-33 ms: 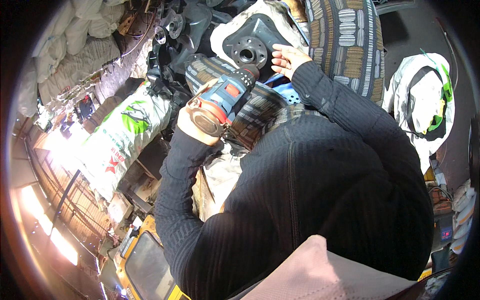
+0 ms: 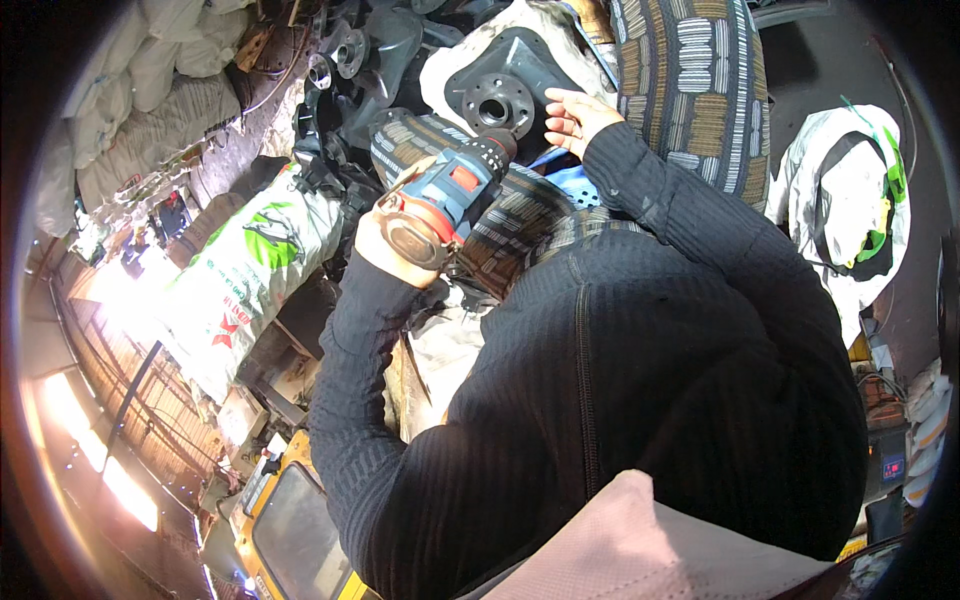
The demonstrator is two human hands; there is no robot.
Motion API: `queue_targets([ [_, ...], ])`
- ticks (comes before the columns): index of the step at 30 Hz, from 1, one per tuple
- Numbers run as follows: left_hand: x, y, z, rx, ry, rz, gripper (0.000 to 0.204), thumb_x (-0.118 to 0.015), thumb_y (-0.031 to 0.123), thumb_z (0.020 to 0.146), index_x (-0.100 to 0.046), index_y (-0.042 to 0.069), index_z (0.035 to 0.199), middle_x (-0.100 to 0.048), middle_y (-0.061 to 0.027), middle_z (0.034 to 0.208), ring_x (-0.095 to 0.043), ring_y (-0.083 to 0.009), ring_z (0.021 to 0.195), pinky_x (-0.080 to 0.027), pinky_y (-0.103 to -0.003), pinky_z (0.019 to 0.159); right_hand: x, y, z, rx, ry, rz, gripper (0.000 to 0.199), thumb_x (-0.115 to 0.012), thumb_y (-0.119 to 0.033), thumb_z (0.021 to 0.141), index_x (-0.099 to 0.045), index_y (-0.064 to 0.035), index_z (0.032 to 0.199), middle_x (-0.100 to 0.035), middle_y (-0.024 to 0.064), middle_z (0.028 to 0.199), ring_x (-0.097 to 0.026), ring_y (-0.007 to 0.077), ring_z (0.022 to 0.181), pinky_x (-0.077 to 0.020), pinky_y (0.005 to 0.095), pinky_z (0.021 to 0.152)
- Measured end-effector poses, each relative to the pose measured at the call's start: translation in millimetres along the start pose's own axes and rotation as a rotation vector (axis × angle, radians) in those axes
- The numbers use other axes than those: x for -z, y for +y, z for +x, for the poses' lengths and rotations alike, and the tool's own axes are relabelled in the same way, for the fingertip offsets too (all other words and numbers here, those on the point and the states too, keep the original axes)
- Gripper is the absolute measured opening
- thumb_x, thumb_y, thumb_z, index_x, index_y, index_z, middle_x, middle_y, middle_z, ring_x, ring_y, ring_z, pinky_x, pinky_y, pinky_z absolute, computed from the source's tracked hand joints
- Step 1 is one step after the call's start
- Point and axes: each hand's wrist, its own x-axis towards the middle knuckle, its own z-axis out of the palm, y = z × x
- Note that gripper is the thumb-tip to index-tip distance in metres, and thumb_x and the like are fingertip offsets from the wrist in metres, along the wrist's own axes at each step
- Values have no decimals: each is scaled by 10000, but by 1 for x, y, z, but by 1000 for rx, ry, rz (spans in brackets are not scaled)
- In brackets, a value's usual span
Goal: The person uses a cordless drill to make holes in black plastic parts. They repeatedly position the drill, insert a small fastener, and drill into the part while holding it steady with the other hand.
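Observation:
My left hand (image 2: 385, 250) is wrapped round a blue, black and red cordless drill (image 2: 447, 190). The drill's chuck (image 2: 492, 150) points up and right, at the lower edge of a round metal flange (image 2: 497, 104) with a central hole and smaller holes round it. Whether the tip touches the flange I cannot tell. Around the flange spreads a dark, star-shaped base (image 2: 530, 62), lying on white sheeting (image 2: 452, 52). Just right of the flange, my right hand (image 2: 582, 122) has its fingers loosely stretched and apart, with nothing visible in them. A blue perforated item (image 2: 577, 187) shows below that hand.
Striped cushions (image 2: 690, 90) lie right of and below the base. More black bases (image 2: 365, 75) are piled at the upper left, beside a white and green sack (image 2: 255, 265). A white bag (image 2: 845, 200) stands at the right. A yellow-framed machine (image 2: 300, 525) is at the lower left.

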Motion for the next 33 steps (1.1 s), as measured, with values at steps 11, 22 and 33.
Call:
queue_targets([
  [11, 9, -13, 48, 42, -119, 404, 537, -645, 300, 719, -509, 72, 1186, -591, -126, 1032, -579, -258, 915, -465, -319, 787, -18, 3, 15, 70, 201, -343, 237, -601, -242, 864, -633, -72, 1026, -581, -35, 752, -411, 33, 465, -388, 191, 429],
  [22, 10, -20, 73, 46, -136, 128, 641, -746, 300, 643, -465, 80, 1175, -654, -108, 889, -658, -255, 718, -532, -320, 625, -37, -2, 25, 26, 287, -277, 214, -717, -212, 784, -647, -13, 819, -501, -59, 585, -352, 27, 441, -280, 203, 399],
  [33, 8, -12, 75, 178, -274, 190, 502, -586, 185, 757, -440, 39, 1215, -593, -102, 1076, -602, -170, 934, -493, -295, 792, -32, 0, 28, 91, 250, -347, 243, -718, -225, 781, -649, 6, 816, -611, 9, 692, -482, 59, 540, -404, 219, 511],
])
